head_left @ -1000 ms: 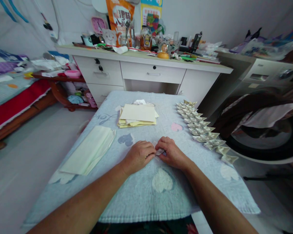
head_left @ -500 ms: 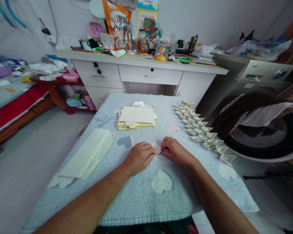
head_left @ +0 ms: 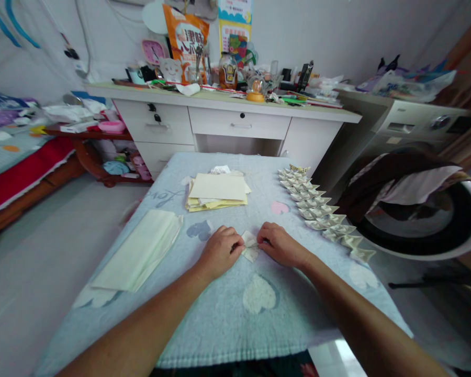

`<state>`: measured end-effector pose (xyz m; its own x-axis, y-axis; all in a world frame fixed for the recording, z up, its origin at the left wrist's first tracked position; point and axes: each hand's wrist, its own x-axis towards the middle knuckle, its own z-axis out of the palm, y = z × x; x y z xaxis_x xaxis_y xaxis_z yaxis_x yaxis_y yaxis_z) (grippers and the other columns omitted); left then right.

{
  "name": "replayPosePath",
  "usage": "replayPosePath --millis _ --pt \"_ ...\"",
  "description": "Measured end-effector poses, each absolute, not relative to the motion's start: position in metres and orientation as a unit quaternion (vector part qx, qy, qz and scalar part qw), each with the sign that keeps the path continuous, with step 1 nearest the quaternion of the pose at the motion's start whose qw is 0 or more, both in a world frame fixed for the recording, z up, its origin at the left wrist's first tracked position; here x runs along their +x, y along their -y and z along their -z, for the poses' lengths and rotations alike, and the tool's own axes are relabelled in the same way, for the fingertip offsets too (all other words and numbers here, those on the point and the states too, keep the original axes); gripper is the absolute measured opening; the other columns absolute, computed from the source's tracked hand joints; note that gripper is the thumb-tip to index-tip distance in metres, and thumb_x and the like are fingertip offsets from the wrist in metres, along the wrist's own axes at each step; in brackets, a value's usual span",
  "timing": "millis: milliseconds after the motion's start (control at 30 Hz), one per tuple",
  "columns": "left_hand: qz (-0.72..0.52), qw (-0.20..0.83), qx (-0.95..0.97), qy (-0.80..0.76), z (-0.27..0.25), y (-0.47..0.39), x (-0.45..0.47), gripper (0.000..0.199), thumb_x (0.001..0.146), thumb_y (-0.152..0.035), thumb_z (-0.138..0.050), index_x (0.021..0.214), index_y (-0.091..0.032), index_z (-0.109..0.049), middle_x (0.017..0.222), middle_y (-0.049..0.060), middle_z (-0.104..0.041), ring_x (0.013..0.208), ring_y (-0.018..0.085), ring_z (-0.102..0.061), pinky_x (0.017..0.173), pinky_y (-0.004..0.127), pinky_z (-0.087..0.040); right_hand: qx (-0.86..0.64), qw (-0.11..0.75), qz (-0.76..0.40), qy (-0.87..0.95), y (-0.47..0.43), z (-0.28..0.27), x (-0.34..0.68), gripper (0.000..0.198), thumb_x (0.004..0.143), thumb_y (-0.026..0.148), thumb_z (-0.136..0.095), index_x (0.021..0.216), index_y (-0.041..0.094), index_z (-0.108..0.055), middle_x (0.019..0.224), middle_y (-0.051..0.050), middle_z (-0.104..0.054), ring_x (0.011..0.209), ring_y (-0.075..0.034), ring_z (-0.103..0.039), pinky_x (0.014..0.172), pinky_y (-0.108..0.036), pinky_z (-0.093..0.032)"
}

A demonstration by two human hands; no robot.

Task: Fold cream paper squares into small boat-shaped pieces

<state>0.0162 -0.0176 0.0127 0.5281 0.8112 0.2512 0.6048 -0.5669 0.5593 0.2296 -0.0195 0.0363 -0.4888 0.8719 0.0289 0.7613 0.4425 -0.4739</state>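
A small folded piece of pale paper (head_left: 250, 247) lies low over the cloth-covered table (head_left: 215, 324), between my two hands. My left hand (head_left: 222, 251) pinches its left edge with thumb and forefinger. On the opposite side, my right hand (head_left: 278, 243) is closed on the right edge, its fingers curled. Off to the right, folded paper boats (head_left: 316, 201) stand in a slanting line of several. Beyond my hands is a stack of cream and yellow paper sheets (head_left: 219, 187). A folded pale green sheet pile (head_left: 139, 251) rests on the left of the table.
Behind the table stands a white desk (head_left: 241, 118) crowded with jars, a pink clock (head_left: 153, 51) and an orange snack bag (head_left: 186, 42). A washing machine (head_left: 416, 120) with laundry hanging from its door is at the right. A bed (head_left: 27, 162) is at the left.
My left hand has drawn slightly left and its grip has shifted, so more of the small folded paper shows between my hands. The whole view has shifted slightly.
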Motion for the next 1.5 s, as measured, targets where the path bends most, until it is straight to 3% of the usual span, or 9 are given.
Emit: replayPosePath --millis 100,267,400,833,1500 --pt "-0.246 0.205 0.848 -0.422 -0.013 0.016 0.017 0.009 0.081 -0.018 -0.060 0.074 -0.019 -0.065 0.078 0.002 -0.061 0.083 0.018 -0.052 0.076 0.031 -0.040 -0.492 0.120 -0.217 0.834 0.022 -0.042 0.230 0.005 0.077 0.013 -0.065 0.080 0.017 -0.064 0.087 -0.004 -0.057 0.084 -0.016 -0.052 0.076 -0.027 -0.036" --pt "-0.246 0.198 0.851 -0.421 -0.012 0.016 0.017 0.010 0.082 -0.019 -0.059 0.073 -0.019 -0.064 0.078 0.002 -0.060 0.083 0.019 -0.052 0.076 0.032 -0.040 -0.493 0.171 -0.200 0.829 0.021 -0.039 0.223 0.013 0.076 0.020 -0.070 0.088 0.020 -0.065 0.093 -0.004 -0.057 0.091 -0.019 -0.051 0.080 -0.029 -0.035" --pt "-0.246 0.201 0.851 -0.419 -0.012 0.016 0.017 0.008 0.082 -0.018 -0.060 0.074 -0.019 -0.064 0.078 0.002 -0.060 0.082 0.019 -0.052 0.075 0.031 -0.040 -0.466 0.174 -0.209 0.842 0.019 -0.029 0.215 0.001 0.081 0.020 -0.066 0.082 0.019 -0.065 0.084 -0.002 -0.060 0.085 -0.017 -0.051 0.078 -0.028 -0.033" --pt "-0.251 0.208 0.827 -0.458 -0.011 0.017 0.006 0.005 0.078 -0.020 -0.065 0.073 -0.020 -0.064 0.084 0.002 -0.057 0.088 0.019 -0.051 0.081 0.033 -0.041 -0.505 0.165 -0.192 0.825 0.022 -0.020 0.209 0.014 0.090 0.023 -0.054 0.080 0.018 -0.062 0.088 -0.004 -0.055 0.087 -0.017 -0.045 0.080 -0.031 -0.031" --pt "-0.218 0.155 0.825 -0.499 -0.011 0.020 0.012 0.012 0.084 -0.024 -0.057 0.075 -0.019 -0.063 0.087 0.005 -0.056 0.087 0.021 -0.050 0.080 0.035 -0.039 -0.602 0.187 -0.152 0.761 0.019 -0.014 0.204 0.017 0.082 0.033 -0.066 0.074 0.017 -0.065 0.092 -0.006 -0.056 0.091 -0.021 -0.044 0.078 -0.033 -0.030"
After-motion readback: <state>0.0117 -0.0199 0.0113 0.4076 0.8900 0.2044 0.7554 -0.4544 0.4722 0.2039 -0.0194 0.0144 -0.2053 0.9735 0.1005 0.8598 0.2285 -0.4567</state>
